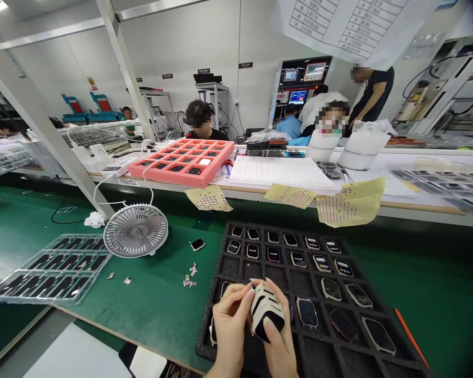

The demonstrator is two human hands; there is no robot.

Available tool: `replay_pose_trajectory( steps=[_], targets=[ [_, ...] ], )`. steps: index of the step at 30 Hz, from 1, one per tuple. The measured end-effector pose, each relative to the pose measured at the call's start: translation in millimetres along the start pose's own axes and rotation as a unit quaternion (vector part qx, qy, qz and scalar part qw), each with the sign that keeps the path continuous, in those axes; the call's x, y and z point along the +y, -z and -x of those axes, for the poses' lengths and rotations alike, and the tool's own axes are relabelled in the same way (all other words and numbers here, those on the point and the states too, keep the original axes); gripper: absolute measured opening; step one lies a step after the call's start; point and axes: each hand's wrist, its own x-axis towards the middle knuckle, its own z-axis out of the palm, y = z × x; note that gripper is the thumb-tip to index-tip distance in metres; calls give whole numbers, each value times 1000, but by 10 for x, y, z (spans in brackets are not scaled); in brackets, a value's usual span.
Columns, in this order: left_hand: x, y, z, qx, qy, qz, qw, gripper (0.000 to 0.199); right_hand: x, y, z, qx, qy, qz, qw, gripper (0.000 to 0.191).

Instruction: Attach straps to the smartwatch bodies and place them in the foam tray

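My right hand (280, 336) is wrapped around a rounded cream-and-black striped block (267, 303), which looks like a stack of watch cases with their dark faces on the ends. The thumb presses on its near black end. At the block's upper left edge, my left hand (232, 317) has thumb and fingertips pinched together; what is between them is too small to make out. Both hands are above a black foam tray (286, 275) with square compartments. Smartwatch bodies lie in many of these, some with lit screens, such as the watch (344, 266) on the right.
One watch body (197, 244) lies on the green bench, near small pale tabs (189, 277). Left of them are a fan (136, 231) and clear plastic trays (51, 270) of dark parts. A pink foam tray (216, 168) sits on the shelf. An orange stick (410, 336) lies at right. People work beyond.
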Motion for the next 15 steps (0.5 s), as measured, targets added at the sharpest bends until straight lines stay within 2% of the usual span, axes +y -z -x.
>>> replay_pose_trajectory(
  steps=[3, 5, 7, 9, 11, 13, 15],
  targets=[
    [1, 7, -25, -41, 124, 125, 983, 25, -1, 56, 2, 0, 22, 6, 1000, 48],
    [-6, 33, -33, -89, 228, 218, 945, 30, -33, 61, 3, -8, 9, -9, 1000, 50],
    [-28, 73, -30, -138, 300, 283, 900, 37, -83, 44, 8, -19, -12, -35, 999, 52],
    [-64, 119, -19, -181, 327, 321, 870, 38, -129, 22, 19, -35, -25, -54, 998, 54],
    [-100, 160, -2, -212, 327, 335, 858, 38, -149, 7, 37, -68, -38, -63, 995, 55],
    [-121, 191, 13, -213, 319, 330, 862, 43, -137, -5, 55, -92, -55, -68, 992, 55],
    [-110, 223, 14, -196, 300, 295, 886, 48, -108, -30, 65, -72, -71, -73, 992, 55]
  ],
)
